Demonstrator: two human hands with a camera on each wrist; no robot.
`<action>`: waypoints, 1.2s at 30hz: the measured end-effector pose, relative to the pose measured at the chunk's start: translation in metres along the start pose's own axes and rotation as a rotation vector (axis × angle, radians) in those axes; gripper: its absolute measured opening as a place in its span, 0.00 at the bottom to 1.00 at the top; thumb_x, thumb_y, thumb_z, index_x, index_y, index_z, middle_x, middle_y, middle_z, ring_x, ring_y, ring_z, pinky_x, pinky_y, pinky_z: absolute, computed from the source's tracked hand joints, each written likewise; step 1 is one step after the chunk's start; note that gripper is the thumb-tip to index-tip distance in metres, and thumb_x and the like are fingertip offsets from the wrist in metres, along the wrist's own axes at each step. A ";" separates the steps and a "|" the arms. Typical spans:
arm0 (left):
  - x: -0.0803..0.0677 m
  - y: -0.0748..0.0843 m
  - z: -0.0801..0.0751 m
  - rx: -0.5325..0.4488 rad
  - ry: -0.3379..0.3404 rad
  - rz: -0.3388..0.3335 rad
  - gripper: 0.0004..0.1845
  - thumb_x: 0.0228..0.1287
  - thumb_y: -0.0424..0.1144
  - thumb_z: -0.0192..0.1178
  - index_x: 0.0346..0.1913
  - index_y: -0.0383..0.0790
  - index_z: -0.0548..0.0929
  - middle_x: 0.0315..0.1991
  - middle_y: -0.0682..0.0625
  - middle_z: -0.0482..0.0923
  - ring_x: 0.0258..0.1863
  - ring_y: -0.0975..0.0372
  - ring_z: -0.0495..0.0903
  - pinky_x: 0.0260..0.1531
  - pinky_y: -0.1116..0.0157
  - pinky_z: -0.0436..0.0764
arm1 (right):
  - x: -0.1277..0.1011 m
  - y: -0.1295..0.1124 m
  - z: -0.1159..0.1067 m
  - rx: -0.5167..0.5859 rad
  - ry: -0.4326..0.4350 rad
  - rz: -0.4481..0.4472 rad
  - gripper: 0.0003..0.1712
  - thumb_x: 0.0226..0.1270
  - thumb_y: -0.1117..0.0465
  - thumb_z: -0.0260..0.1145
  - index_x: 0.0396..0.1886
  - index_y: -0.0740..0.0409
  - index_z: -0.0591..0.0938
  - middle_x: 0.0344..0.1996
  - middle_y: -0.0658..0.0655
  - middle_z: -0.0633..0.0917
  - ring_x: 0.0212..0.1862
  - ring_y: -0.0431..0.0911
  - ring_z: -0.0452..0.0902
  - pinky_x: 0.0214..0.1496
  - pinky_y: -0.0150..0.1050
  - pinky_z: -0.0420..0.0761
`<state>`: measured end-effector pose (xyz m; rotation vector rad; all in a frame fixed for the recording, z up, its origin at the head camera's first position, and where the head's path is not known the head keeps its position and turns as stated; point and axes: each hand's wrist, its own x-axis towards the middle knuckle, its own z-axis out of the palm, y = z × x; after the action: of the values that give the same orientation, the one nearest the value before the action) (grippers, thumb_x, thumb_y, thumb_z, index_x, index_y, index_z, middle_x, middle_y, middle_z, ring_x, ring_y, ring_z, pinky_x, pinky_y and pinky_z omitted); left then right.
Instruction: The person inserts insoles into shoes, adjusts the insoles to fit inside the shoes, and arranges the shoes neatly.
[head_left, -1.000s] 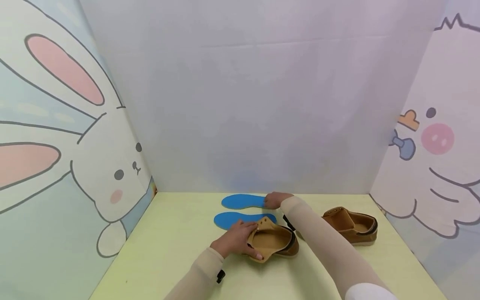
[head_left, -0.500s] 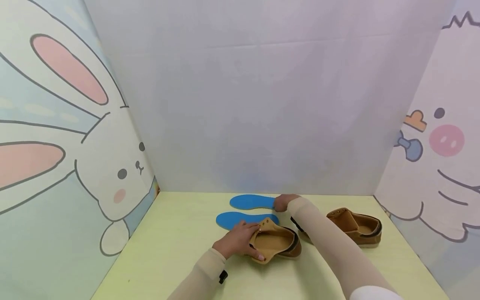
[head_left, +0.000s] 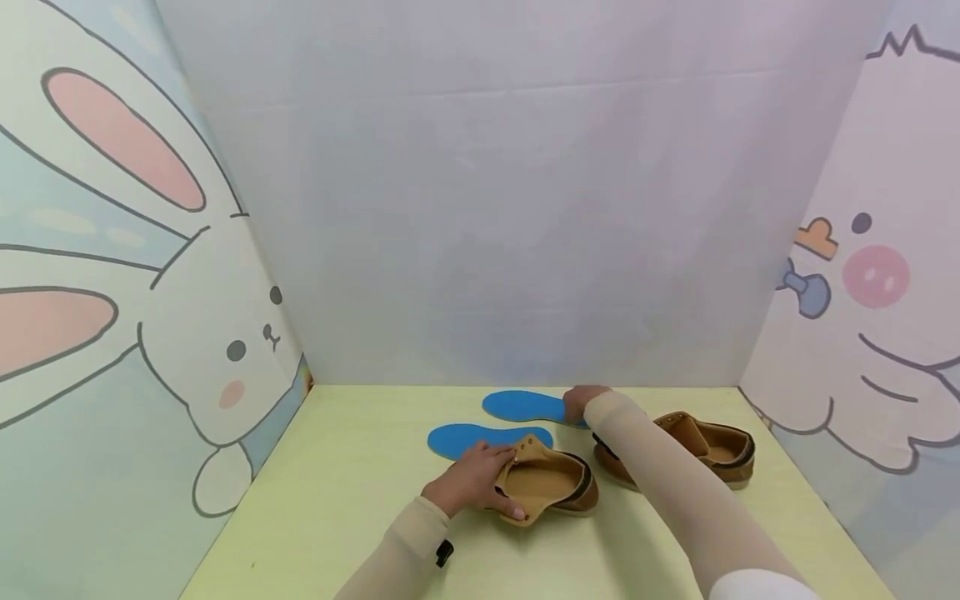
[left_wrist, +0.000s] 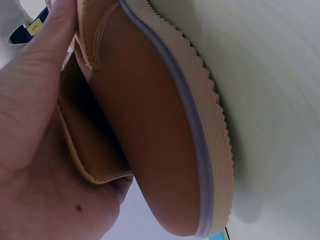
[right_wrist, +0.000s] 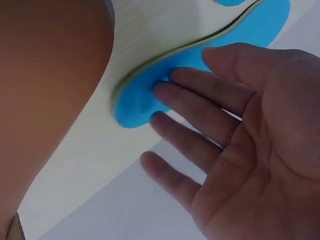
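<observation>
While your left hand (head_left: 476, 479) grips the near tan shoe (head_left: 551, 487) by its tongue & collar, thumb curled over the edge (wrist view shows the upper pinched in the palm), your right hand (head_left: 583, 402) is out at the far blue insole (head_left: 528, 407). Right fingers (right_wrist: 197, 97) are straight & spread, tips pressing flat on the insole's end; nothing's pinched yet. That insole lies flat on the tabletop (head_left: 352, 500) near the back wall, its right end under your fingers, just behind the second shoe (head_left: 705, 454). The other blue insole (head_left: 480, 437) lies closer to you, touching or just behind the held shoe's toe; can't tell which.

Step in hand, as I read it: getting hold of the far insole w/ the right while the left keeps the shoe mouth open & steady.

Next move prob. calls for a real pinch: thumb under the insole's edge, fingers on top, since flat pressing only drags it. Then toe-end first into the opening, left hand holding the tongue pulled back. Watch your right forearm, it's crossing right beside the second shoe.
</observation>
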<state>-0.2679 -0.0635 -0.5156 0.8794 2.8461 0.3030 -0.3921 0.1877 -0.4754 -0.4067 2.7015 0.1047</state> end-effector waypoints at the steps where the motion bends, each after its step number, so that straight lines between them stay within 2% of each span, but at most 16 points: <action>1: 0.000 0.000 0.000 -0.003 0.000 -0.003 0.57 0.45 0.76 0.67 0.76 0.46 0.69 0.73 0.53 0.67 0.60 0.56 0.68 0.62 0.55 0.71 | 0.000 -0.001 -0.001 -0.016 0.019 -0.002 0.11 0.72 0.66 0.57 0.27 0.54 0.78 0.30 0.54 0.78 0.26 0.45 0.60 0.33 0.42 0.64; 4: -0.001 0.000 -0.001 -0.003 0.003 -0.007 0.57 0.45 0.76 0.68 0.75 0.46 0.70 0.73 0.54 0.67 0.60 0.55 0.68 0.62 0.55 0.70 | 0.003 -0.004 -0.003 -0.034 0.080 -0.019 0.07 0.70 0.67 0.60 0.32 0.56 0.82 0.28 0.55 0.80 0.25 0.45 0.61 0.30 0.41 0.65; 6: -0.001 0.000 0.001 -0.004 -0.003 -0.007 0.57 0.45 0.76 0.68 0.76 0.47 0.69 0.74 0.54 0.66 0.61 0.55 0.68 0.62 0.55 0.70 | 0.004 -0.007 -0.003 -0.039 0.116 -0.043 0.04 0.70 0.65 0.65 0.40 0.59 0.84 0.33 0.56 0.83 0.29 0.46 0.71 0.33 0.42 0.73; 8: -0.001 0.000 0.003 -0.004 -0.007 -0.005 0.57 0.45 0.77 0.67 0.76 0.48 0.69 0.74 0.55 0.66 0.61 0.55 0.68 0.62 0.55 0.70 | 0.007 -0.008 -0.001 -0.006 0.125 -0.056 0.13 0.70 0.61 0.69 0.50 0.61 0.84 0.41 0.59 0.85 0.38 0.49 0.79 0.41 0.45 0.80; 11: -0.001 0.000 0.006 -0.013 -0.012 0.005 0.57 0.46 0.77 0.67 0.76 0.48 0.69 0.74 0.55 0.66 0.62 0.55 0.67 0.62 0.55 0.70 | 0.011 -0.008 0.005 0.041 0.105 -0.054 0.24 0.67 0.55 0.73 0.58 0.62 0.82 0.51 0.60 0.84 0.53 0.55 0.80 0.54 0.52 0.81; 14: -0.001 0.000 0.006 -0.014 -0.012 0.014 0.57 0.46 0.76 0.68 0.76 0.49 0.68 0.74 0.56 0.65 0.62 0.56 0.68 0.61 0.56 0.70 | 0.018 -0.005 0.011 0.078 0.092 -0.063 0.27 0.67 0.53 0.74 0.58 0.64 0.81 0.54 0.62 0.83 0.56 0.57 0.79 0.57 0.53 0.79; 17: 0.000 0.001 0.004 -0.018 -0.021 0.005 0.57 0.46 0.76 0.68 0.76 0.50 0.68 0.74 0.56 0.65 0.62 0.56 0.67 0.62 0.56 0.70 | 0.024 -0.001 0.016 0.094 0.094 -0.081 0.28 0.66 0.52 0.74 0.58 0.66 0.81 0.53 0.63 0.83 0.55 0.57 0.79 0.57 0.53 0.79; 24: 0.000 0.001 0.000 -0.019 -0.024 -0.020 0.57 0.45 0.76 0.69 0.76 0.50 0.68 0.74 0.57 0.65 0.62 0.56 0.68 0.61 0.55 0.71 | 0.036 0.004 0.027 0.127 0.093 -0.056 0.30 0.63 0.48 0.77 0.56 0.64 0.82 0.50 0.62 0.83 0.53 0.56 0.79 0.56 0.54 0.79; 31: -0.001 -0.001 -0.001 -0.015 -0.023 -0.027 0.57 0.45 0.76 0.68 0.77 0.50 0.68 0.74 0.57 0.65 0.63 0.56 0.67 0.62 0.55 0.70 | 0.039 0.002 0.031 0.089 0.118 -0.063 0.38 0.64 0.45 0.75 0.63 0.68 0.78 0.58 0.68 0.77 0.60 0.61 0.73 0.62 0.57 0.74; 36: -0.001 -0.002 0.000 -0.018 -0.029 -0.021 0.57 0.46 0.76 0.68 0.77 0.50 0.68 0.74 0.56 0.65 0.63 0.56 0.68 0.62 0.55 0.70 | 0.042 0.002 0.033 0.084 0.141 -0.073 0.33 0.64 0.46 0.75 0.59 0.66 0.81 0.52 0.65 0.79 0.55 0.58 0.76 0.58 0.55 0.77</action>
<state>-0.2685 -0.0655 -0.5156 0.8430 2.8197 0.3105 -0.4170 0.1829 -0.5225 -0.5037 2.8138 -0.0603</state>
